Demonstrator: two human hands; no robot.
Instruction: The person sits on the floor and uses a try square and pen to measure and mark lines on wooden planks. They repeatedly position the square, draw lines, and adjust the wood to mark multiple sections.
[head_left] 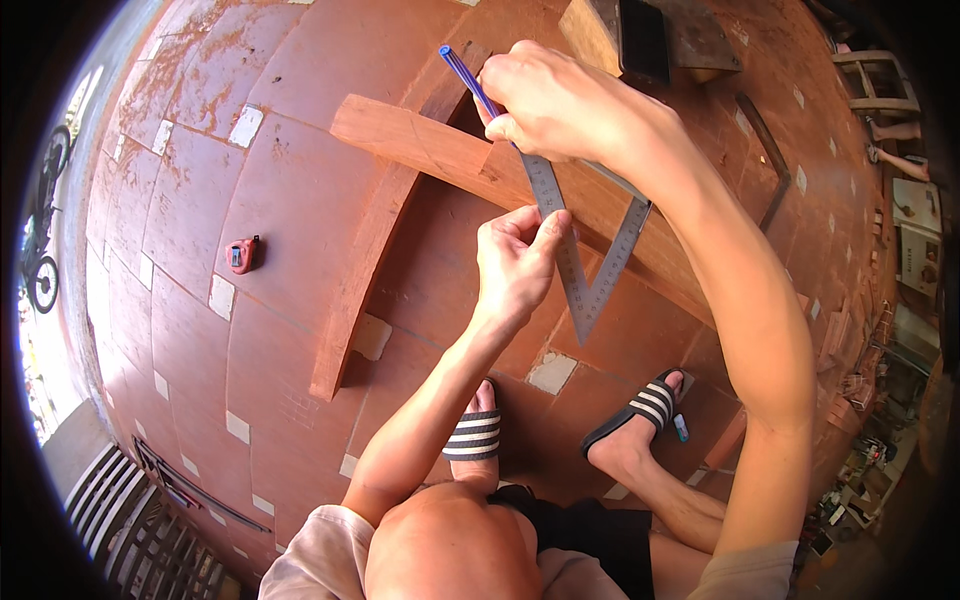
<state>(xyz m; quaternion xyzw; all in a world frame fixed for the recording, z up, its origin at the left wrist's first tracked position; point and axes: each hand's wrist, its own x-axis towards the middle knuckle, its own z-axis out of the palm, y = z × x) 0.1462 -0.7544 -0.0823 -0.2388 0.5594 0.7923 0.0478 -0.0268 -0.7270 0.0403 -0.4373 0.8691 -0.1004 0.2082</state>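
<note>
A metal triangular set square (600,285) with ruled edges lies across a reddish wooden beam (420,140), one corner pointing back toward me. My left hand (520,255) pinches its ruled edge between thumb and fingers. Farther out, my right hand (550,100) is closed around a blue pen (463,72) at the set square's far end. The pen tilts, its upper end leaning left; its tip is hidden by the hand. The beam crosses a second wooden piece (365,270) that runs toward me on the left.
A red tape measure (241,254) lies on the tiled floor at left. A dark phone (643,42) leans on a wooden block (592,35) at the far side. A bent dark bar (770,165) lies to the right. Slatted metal (120,510) stands lower left; wood scraps (840,350) lie far right.
</note>
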